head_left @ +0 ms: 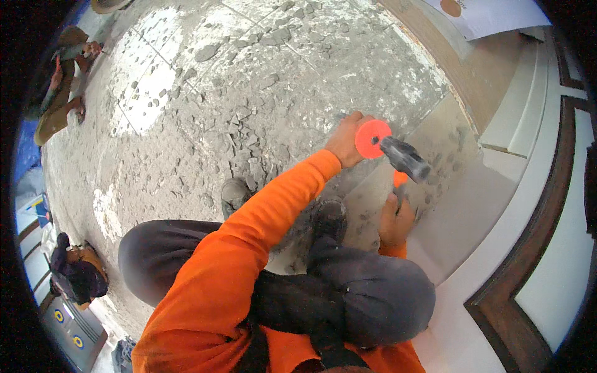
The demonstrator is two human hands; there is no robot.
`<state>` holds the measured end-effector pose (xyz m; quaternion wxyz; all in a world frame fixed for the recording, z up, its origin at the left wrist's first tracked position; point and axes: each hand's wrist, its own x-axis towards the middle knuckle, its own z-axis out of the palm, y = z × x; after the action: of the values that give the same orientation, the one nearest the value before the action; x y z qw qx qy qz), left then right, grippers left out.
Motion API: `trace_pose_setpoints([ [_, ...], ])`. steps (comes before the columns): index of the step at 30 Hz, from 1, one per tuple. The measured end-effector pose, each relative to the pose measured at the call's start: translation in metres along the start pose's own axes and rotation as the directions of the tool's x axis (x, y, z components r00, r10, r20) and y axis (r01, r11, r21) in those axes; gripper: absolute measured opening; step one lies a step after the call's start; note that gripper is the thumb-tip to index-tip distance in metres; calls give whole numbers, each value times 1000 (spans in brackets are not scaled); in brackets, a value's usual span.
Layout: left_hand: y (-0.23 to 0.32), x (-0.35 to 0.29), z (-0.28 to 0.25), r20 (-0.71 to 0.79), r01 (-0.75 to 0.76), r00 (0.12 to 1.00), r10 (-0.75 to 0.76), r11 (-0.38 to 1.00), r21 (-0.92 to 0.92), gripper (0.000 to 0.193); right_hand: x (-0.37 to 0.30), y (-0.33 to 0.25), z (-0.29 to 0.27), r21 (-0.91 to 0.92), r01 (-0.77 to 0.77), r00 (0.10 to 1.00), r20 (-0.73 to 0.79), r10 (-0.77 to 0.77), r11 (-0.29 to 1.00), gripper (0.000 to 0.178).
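My left hand (346, 140) is closed just behind a round red-orange guard (368, 137), which looks like the hand guard of a chisel. The blade below the guard is hidden from view. My right hand (397, 222) grips a hammer by its handle, which is orange near the head. The black hammer head (407, 159) overlaps the guard's right edge in the picture; I cannot tell whether they touch. Beneath both hands is a dusty grey tiled floor (367, 193).
Broken grey chips (242, 118) litter the floor ahead and to the left. My shoes (235, 194) stand among them. On the right runs a white wall with dark brown trim (516, 273). A white sheet (497, 15) lies at far right, and a dark-and-brown bundle (78, 271) at left.
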<state>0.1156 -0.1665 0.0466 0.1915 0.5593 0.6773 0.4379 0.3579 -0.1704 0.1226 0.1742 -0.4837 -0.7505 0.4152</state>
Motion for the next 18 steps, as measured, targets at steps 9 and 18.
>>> trace_pose_setpoints([
  [9,-1,-18,-6,169,-34,986,9,989,147,33,-14,-1,17,-10,7,1000,24,-7,1000,25],
  [18,-4,-5,-4,119,-88,990,72,987,132,29,-18,35,20,-148,316,931,-139,-336,937,22],
])
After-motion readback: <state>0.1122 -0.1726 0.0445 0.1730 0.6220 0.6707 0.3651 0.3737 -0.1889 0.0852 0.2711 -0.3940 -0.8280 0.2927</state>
